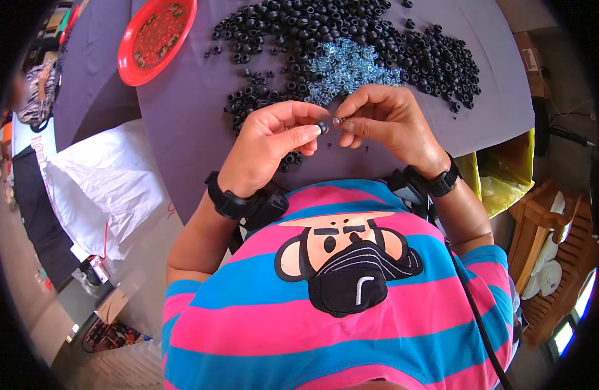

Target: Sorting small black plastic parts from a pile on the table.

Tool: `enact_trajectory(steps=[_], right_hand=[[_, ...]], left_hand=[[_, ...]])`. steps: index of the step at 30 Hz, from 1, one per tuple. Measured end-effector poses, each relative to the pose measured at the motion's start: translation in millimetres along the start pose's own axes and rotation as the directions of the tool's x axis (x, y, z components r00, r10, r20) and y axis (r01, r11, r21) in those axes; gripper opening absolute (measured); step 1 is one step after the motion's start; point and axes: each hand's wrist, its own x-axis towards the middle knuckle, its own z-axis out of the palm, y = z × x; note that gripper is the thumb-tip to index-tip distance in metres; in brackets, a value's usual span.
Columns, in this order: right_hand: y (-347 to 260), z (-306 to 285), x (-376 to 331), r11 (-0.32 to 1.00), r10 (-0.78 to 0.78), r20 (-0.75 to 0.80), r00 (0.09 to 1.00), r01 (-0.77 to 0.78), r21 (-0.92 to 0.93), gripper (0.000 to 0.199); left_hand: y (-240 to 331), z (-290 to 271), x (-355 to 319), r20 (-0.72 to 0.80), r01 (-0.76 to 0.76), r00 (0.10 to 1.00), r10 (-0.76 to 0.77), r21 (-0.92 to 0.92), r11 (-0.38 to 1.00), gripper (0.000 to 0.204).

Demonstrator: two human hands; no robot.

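Just above the table, my left hand pinches a small black round cap-like piece between thumb and forefinger. Close beside it, my right hand has a tiny see-through piece between its thumb and fingertips. The two pieces are nearly touching; whether they meet is too small to tell. Right behind my hands lies a heap of small see-through bluish pieces. Many black round hollow pieces surround that heap, and a few more lie under my left hand.
A red oval tray with small dark bits in it sits at the table's far left. Grey cloth covers the table. Yellow plastic bag hangs at the right edge; white sheeting lies left. Another person is at far left.
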Motion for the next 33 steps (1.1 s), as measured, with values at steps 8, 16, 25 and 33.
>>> enact_trajectory(steps=[8,16,25,33], right_hand=[[5.2,-7.2,-5.5,0.934,-0.028,-0.158,0.987,-0.03,-0.356,0.012],[-2.3,-26.1,-17.2,0.798,-0.085,-0.295,0.952,-0.113,-0.592,0.014],[5.4,-3.4,8.0,0.395,-0.315,0.09,0.945,0.217,-0.893,0.013],[11.1,17.9,28.4,0.102,-0.248,0.274,0.929,0.306,-0.947,0.009]], left_hand=[[-3.4,-5.0,0.0,-0.025,-0.009,1.0,0.01,0.039,0.999,0.02],[-4.0,-7.4,-0.8,-0.054,-0.018,0.998,0.019,0.027,0.999,0.016],[3.7,-11.0,-8.5,-0.089,-0.015,0.996,0.016,0.017,1.0,0.019],[1.8,-17.4,-12.6,-0.119,-0.053,0.992,0.05,-0.016,0.998,0.019]])
